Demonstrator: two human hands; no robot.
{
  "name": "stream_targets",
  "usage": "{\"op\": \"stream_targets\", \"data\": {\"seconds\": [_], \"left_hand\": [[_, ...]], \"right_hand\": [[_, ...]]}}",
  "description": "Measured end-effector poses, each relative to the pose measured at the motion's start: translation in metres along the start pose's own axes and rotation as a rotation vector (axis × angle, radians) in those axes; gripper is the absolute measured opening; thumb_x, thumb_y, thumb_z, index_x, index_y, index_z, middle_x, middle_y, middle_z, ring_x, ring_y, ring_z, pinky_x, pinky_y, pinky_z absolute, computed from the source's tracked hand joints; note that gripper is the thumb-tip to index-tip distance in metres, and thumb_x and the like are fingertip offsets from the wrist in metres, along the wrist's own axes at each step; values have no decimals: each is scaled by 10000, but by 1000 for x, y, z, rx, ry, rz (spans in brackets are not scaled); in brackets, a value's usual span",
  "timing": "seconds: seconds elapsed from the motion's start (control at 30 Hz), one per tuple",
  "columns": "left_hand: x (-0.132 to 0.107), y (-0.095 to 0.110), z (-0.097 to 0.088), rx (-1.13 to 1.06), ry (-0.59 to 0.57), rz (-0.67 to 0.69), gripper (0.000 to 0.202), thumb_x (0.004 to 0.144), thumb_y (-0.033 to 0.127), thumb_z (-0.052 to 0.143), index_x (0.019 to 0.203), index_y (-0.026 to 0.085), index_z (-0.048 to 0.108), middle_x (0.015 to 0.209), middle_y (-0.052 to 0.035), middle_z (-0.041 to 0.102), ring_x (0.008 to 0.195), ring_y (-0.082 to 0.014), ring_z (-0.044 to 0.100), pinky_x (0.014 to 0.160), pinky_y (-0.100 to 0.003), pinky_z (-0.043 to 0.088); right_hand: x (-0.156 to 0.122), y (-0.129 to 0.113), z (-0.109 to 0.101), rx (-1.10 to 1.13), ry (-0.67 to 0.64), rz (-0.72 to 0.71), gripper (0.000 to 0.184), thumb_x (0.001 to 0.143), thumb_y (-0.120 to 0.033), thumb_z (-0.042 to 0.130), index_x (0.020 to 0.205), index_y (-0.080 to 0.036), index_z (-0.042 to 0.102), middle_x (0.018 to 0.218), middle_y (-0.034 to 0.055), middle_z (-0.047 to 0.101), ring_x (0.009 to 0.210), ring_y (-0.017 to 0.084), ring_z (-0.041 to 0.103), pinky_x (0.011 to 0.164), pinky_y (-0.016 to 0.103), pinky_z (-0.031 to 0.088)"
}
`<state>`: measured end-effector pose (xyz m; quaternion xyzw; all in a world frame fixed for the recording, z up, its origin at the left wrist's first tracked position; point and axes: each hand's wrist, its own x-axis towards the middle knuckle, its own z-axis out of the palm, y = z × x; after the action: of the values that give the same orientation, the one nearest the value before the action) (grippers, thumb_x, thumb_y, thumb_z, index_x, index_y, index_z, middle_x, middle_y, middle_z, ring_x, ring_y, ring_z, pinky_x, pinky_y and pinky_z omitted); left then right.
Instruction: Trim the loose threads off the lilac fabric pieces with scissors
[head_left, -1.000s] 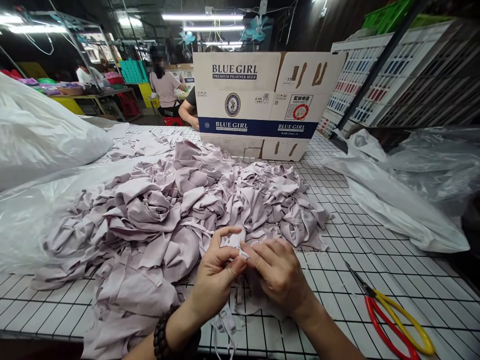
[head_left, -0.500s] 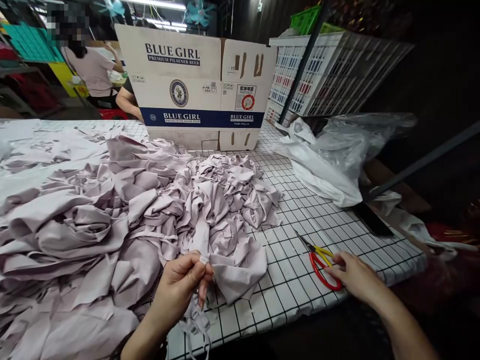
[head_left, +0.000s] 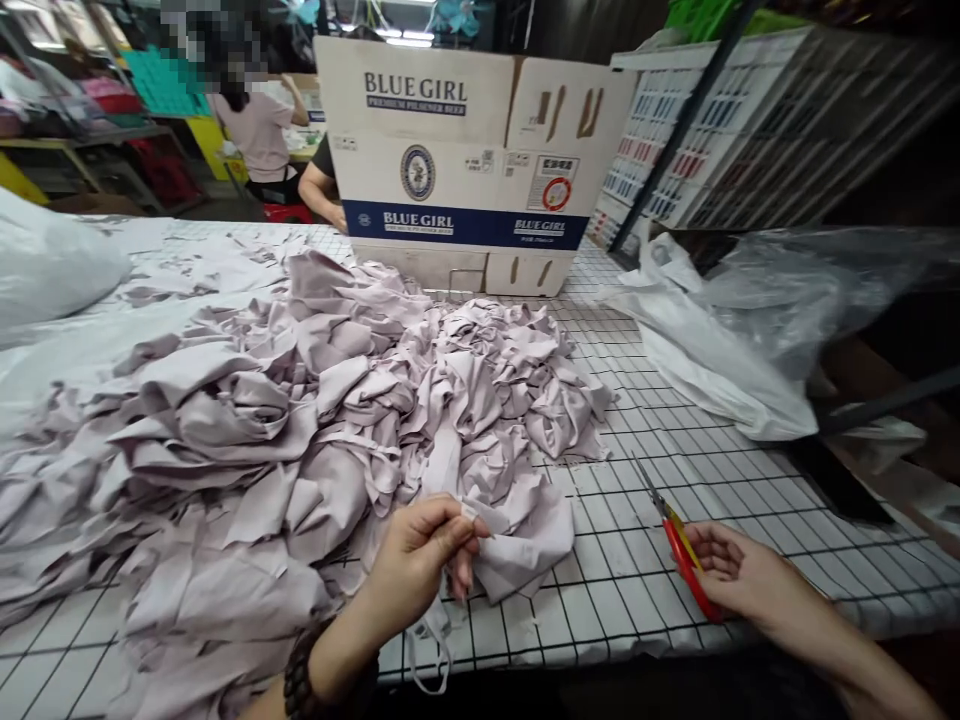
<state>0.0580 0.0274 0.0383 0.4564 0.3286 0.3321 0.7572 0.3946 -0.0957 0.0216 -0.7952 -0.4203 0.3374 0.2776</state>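
My left hand pinches a pale lilac fabric piece at the near edge of a big pile of lilac fabric scraps; thin straps dangle below the hand over the table edge. My right hand is curled around the red and yellow handles of a pair of scissors, lifting them off the white grid-patterned table, blades pointing away from me.
A Blue Girl cardboard box stands at the table's far side. Clear plastic bags lie to the right and a white bag to the left. White crates stack behind. People work at the back.
My right hand left the fabric, reached right to the scissors and has now taken hold of them. My left hand keeps its pinch on the fabric piece.
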Motion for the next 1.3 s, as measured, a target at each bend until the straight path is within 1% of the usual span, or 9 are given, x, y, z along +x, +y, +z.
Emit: {"op": "stream_targets", "data": {"seconds": [0.03,0.1,0.17,0.23,0.33,0.47,0.7,0.9,1.3], "left_hand": [[0,-1,1,-2,-1,2,457,696,568,759,711,116,689,440,18,571,354,-94,511,360,-194,453],[1,-1,2,-4,1,9,466,701,578,748,717,116,686,457,18,565,365,-99,519,360,-197,452],[1,0,2,12,9,29,463,713,579,737,724,119,686,486,18,563,378,-101,528,365,-200,450],[-1,2,0,59,16,67,459,742,579,712,692,126,670,497,17,553,382,-102,530,376,-203,446],[-4,5,-3,147,31,127,466,790,570,669,619,138,630,511,5,549,394,-108,543,402,-215,448],[-6,6,-6,186,34,152,452,827,552,635,618,151,620,528,-4,557,410,-121,559,424,-231,456],[-5,5,-7,188,30,175,422,841,522,629,633,155,635,550,-5,560,413,-120,560,429,-234,459],[-7,7,-8,198,30,177,408,841,498,635,624,153,629,529,-10,562,410,-122,552,428,-235,460],[-8,8,-11,216,11,234,368,871,433,620,638,148,635,569,0,551,405,-103,553,413,-212,448]], "right_hand": [[-4,-14,11,52,-28,-75,276,594,-335,733,786,-224,570,749,44,679,698,209,665,656,303,558],[-16,-49,35,75,-76,-217,273,634,-316,751,783,-236,537,698,6,635,644,182,634,604,276,546],[-29,-87,58,-25,-100,-317,278,661,-314,744,806,-246,517,654,-40,586,585,146,580,550,239,508],[-38,-120,75,-146,-121,-378,314,654,-319,750,814,-254,489,660,-58,579,585,134,562,555,226,495],[-40,-146,87,-290,-137,-450,343,659,-358,752,782,-255,449,695,-46,612,602,145,586,543,235,490],[-33,-147,91,-404,-55,-527,346,682,-407,739,772,-262,438,683,-48,620,569,148,588,499,240,461],[-32,-147,95,-468,27,-639,313,744,-432,694,763,-259,434,679,-30,624,559,150,588,493,248,448],[-30,-149,94,-485,-10,-649,278,777,-429,668,778,-255,452,683,-37,608,561,141,576,511,246,451],[-28,-150,95,-477,-33,-615,384,759,-481,652,691,-261,345,532,-71,506,432,118,468,420,226,345]]}}
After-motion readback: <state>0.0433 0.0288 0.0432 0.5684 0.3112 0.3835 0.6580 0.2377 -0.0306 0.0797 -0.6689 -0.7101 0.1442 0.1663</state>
